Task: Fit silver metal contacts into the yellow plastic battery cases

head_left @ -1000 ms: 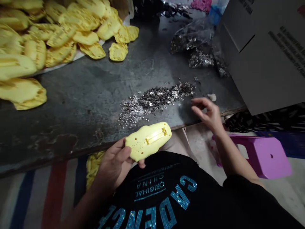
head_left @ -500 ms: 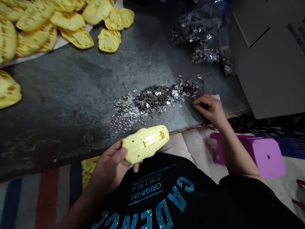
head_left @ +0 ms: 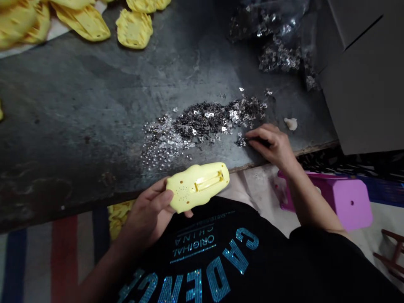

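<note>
In my left hand (head_left: 158, 206) is a yellow plastic shell (head_left: 197, 187) with a long battery slot, small screw holes and a cluster of speaker holes facing up. My thumb lies on its left end. My right hand (head_left: 271, 143) rests at the table's near edge, thumb and forefinger pinched beside a few loose metal clips (head_left: 241, 140). Whether a clip sits between those fingertips is too small to make out. Just beyond lies a long pile of dark, flat metal clips (head_left: 205, 120), and a heap of shiny springy-looking pieces (head_left: 160, 143) adjoins it on the left.
More yellow shells (head_left: 134, 29) lie at the back left of the grey table (head_left: 94, 97). Clear bags of metal parts (head_left: 279, 54) stand at the back right beside a cardboard box (head_left: 372, 92). A white scrap (head_left: 291, 123) lies nearby. Below is a purple stool (head_left: 352, 204).
My right hand has moved slightly left along the table edge, and a few clips now lie apart from the pile at its fingertips. The view has shifted; my left hand still holds the shell.
</note>
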`<state>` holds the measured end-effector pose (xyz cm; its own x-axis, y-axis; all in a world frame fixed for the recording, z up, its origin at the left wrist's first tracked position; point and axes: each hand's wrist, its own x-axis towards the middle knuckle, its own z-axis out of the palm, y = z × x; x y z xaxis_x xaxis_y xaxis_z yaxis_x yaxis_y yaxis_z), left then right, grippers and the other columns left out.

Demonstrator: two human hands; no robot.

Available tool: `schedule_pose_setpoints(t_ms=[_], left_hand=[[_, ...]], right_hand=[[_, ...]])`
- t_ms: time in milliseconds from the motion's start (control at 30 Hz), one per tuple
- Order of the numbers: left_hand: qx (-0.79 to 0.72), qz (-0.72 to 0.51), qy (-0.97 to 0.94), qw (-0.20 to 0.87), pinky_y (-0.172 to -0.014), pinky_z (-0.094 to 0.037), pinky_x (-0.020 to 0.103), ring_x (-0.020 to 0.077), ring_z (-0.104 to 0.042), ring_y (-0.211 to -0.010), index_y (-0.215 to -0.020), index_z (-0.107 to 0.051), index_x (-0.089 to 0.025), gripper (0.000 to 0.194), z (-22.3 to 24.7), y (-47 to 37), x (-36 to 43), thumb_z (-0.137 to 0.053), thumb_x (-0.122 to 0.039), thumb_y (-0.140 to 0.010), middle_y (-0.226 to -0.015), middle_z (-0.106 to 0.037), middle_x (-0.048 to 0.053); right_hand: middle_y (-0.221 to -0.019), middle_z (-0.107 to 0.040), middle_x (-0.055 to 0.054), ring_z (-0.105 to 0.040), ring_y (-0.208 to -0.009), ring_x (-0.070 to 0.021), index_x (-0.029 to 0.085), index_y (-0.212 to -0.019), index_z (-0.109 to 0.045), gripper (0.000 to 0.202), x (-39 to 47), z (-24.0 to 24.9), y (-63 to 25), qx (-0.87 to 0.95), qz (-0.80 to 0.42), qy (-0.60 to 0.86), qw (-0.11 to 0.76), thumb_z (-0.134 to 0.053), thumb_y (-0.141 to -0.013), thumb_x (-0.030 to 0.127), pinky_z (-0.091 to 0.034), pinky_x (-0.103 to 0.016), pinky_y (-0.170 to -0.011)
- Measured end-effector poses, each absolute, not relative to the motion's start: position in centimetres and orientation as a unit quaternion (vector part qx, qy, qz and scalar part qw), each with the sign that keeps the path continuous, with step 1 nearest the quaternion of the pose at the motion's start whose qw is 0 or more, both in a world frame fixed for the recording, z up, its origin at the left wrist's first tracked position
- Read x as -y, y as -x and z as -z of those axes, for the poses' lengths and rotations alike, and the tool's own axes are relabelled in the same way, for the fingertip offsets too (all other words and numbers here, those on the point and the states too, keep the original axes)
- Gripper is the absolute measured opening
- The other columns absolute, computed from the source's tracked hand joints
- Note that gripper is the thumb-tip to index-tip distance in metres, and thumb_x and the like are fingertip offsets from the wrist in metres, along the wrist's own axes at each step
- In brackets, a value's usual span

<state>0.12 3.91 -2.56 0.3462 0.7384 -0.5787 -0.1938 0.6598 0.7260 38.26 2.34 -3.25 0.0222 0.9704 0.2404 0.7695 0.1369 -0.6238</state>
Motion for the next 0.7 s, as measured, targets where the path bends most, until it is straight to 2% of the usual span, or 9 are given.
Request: schedule_pose_setpoints(t_ms=[100,167,267,367,533,700], left_hand=[[-0.471,-0.309,-0.269,0.781,-0.053,-0.069,0.034,0.0272,-0.079,-0.073,-0.106,-0.089,-0.015,0.045,2.4,-0.2,-3.9,-0.107,-0.039,-0.073,-0.106,-0.09,0.014],[-0.472,-0.312,-0.269,0.779,-0.049,-0.069,0.037,0.0298,-0.08,-0.074,-0.104,-0.09,-0.016,0.045,2.2,-0.3,-3.8,-0.109,-0.042,-0.071,-0.106,-0.091,0.013],[-0.481,-0.305,-0.272,0.776,-0.047,-0.069,0.038,0.0337,-0.084,-0.079,-0.1,-0.091,-0.02,0.043,1.8,-0.5,-3.7,-0.109,-0.046,-0.071,-0.108,-0.091,0.012],[-0.476,-0.307,-0.272,0.778,-0.05,-0.071,0.036,0.0331,-0.085,-0.082,-0.098,-0.092,-0.022,0.039,1.7,-0.3,-3.4,-0.109,-0.046,-0.072,-0.109,-0.092,0.011],[-0.468,-0.299,-0.278,0.784,-0.053,-0.071,0.034,0.0309,-0.085,-0.083,-0.105,-0.094,-0.024,0.043,1.9,0.1,-2.7,-0.108,-0.049,-0.074,-0.114,-0.092,0.01],[-0.476,-0.309,-0.262,0.78,-0.049,-0.069,0.035,0.031,-0.083,-0.082,-0.107,-0.09,-0.021,0.049,1.6,0.1,-2.3,-0.11,-0.05,-0.072,-0.111,-0.09,0.01]], right_hand=[[-0.11,-0.086,-0.004,-0.076,-0.097,-0.0244,0.029,-0.121,-0.085,0.017,-0.8,2.9,-38.1,0.604,-0.142,0.662,0.42,-0.075,-0.108,0.033,-0.058,-0.041,-0.09],[-0.107,-0.085,-0.003,-0.075,-0.093,-0.0238,0.029,-0.113,-0.086,0.013,-0.2,2.9,-38.1,0.582,-0.118,0.68,0.43,-0.075,-0.107,0.033,-0.058,-0.041,-0.088],[-0.1,-0.084,-0.003,-0.074,-0.094,-0.0248,0.029,-0.106,-0.085,0.009,0.4,3.2,-37.4,0.623,-0.114,0.675,0.379,-0.077,-0.106,0.032,-0.056,-0.045,-0.092],[-0.098,-0.083,-0.003,-0.074,-0.096,-0.0266,0.03,-0.106,-0.085,0.005,0.5,3.3,-36.6,0.65,-0.098,0.669,0.345,-0.08,-0.107,0.032,-0.053,-0.048,-0.096],[-0.108,-0.083,-0.007,-0.073,-0.1,-0.0294,0.035,-0.116,-0.083,0.009,-0.9,3.9,-37.0,0.636,-0.092,0.693,0.326,-0.08,-0.108,0.034,-0.054,-0.049,-0.092],[-0.112,-0.082,-0.007,-0.072,-0.109,-0.0304,0.03,-0.107,-0.083,0.004,-2.3,4.4,-37.6,0.643,-0.112,0.71,0.264,-0.08,-0.106,0.03,-0.048,-0.048,-0.101]])
